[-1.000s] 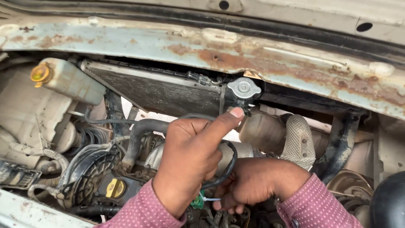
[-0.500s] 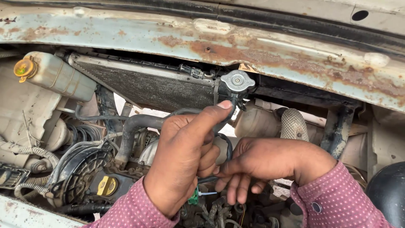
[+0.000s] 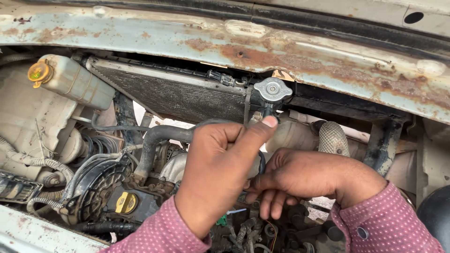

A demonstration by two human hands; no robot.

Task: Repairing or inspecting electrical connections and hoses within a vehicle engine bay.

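Basically both hands, left hand (image 3: 216,173) & right hand (image 3: 304,175), closed round thin black hose (image 3: 260,161), curved, mostly hidden.

The left hand (image 3: 218,171) is raised with its back to the camera, forefinger stretched up and the other fingers curled. The right hand (image 3: 304,175) sits just beside it, knuckles up, fingers bent downward. Both wrists wear dotted pink sleeves.

Rusty car body panel (image 3: 281,42), daylight.
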